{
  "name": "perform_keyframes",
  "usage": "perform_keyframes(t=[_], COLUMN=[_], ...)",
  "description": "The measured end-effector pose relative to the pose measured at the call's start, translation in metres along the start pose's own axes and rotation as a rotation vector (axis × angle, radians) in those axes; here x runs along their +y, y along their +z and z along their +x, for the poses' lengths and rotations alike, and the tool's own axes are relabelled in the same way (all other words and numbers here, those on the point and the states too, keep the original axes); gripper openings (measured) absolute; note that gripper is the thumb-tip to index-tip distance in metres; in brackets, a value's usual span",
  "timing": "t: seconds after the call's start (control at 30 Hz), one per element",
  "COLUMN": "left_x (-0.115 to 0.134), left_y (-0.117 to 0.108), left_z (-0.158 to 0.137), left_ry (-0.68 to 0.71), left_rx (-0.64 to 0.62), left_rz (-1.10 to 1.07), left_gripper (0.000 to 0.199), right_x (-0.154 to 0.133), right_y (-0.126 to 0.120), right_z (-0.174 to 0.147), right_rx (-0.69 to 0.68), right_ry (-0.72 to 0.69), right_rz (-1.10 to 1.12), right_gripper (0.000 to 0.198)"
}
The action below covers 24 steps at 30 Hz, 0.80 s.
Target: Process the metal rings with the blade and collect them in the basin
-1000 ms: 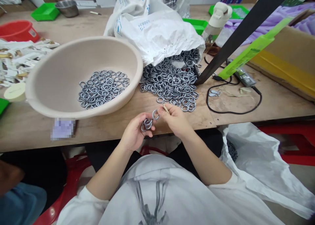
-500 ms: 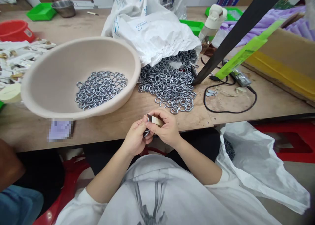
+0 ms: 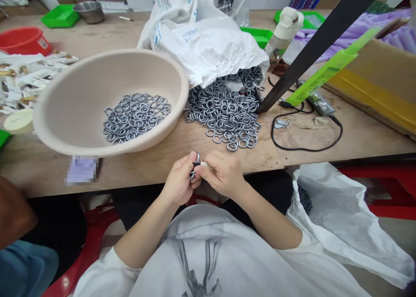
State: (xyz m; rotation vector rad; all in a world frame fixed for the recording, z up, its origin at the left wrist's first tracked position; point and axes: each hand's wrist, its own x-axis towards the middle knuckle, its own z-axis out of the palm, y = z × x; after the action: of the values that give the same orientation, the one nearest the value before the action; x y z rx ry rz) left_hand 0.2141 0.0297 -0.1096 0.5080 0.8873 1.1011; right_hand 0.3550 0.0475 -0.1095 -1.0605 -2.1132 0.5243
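Between the thumb and fingers of my left hand (image 3: 178,181) is a grey metal ring (image 3: 197,157), held upright; others may be hidden in the palm. My right hand (image 3: 225,172) grips a small flat tool (image 3: 196,163) with a pale handle and a dark end. That dark end touches or nearly touches the ring. Both hands are closed and close together at the table's front edge. Beyond them lies a heap of metal rings (image 3: 224,111), spilling from a white sack (image 3: 208,41). To the left, a large beige basin (image 3: 65,102) contains many similar rings (image 3: 136,117).
A dark slanted post (image 3: 302,50) rises right of the heap, beside a bright green strip (image 3: 331,67) and a black cable (image 3: 305,149). An open white bag (image 3: 338,201) hangs low at right. Another person's arm (image 3: 14,212) is at far left.
My right hand has turned over and shifted slightly right, so the tool's pale handle is now mostly covered. The ring in my left hand now shows upright above the fingers.
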Motion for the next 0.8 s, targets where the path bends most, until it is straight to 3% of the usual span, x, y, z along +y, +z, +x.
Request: perform_keyframes(t=[0.1, 0.2, 0.27, 0.43, 0.53, 0.63, 0.8], left_x=[0.001, 0.001, 0.001, 0.002, 0.006, 0.009, -0.002], left_y=[0.002, 0.002, 0.001, -0.006, -0.012, -0.016, -0.02], left_z=[-0.004, -0.01, -0.013, -0.009, -0.003, 0.003, 0.014], left_ry=[-0.031, -0.028, -0.01, 0.055, 0.064, 0.073, 0.217], left_rx=[-0.005, -0.083, -0.125, -0.062, -0.019, 0.062, 0.123], left_rz=[-0.002, 0.038, 0.061, 0.069, 0.081, 0.058, 0.14], left_gripper=[0.054, 0.053, 0.052, 0.043, 0.034, 0.034, 0.039], right_x=[0.009, 0.028, 0.04, 0.053, 0.053, 0.048, 0.021], right_y=[0.003, 0.001, -0.001, -0.002, -0.002, -0.004, 0.003], right_z=[0.002, 0.012, 0.023, 0.056, 0.065, 0.06, 0.031], right_rx=[-0.016, 0.008, 0.02, -0.142, -0.174, -0.096, -0.114], right_ry=[0.006, 0.192, 0.314, 0.373, 0.376, 0.371, 0.457], right_rz=[0.029, 0.015, -0.105, -0.564, -0.594, -0.223, 0.85], right_gripper=[0.054, 0.056, 0.05, 0.03, 0.019, 0.017, 0.042])
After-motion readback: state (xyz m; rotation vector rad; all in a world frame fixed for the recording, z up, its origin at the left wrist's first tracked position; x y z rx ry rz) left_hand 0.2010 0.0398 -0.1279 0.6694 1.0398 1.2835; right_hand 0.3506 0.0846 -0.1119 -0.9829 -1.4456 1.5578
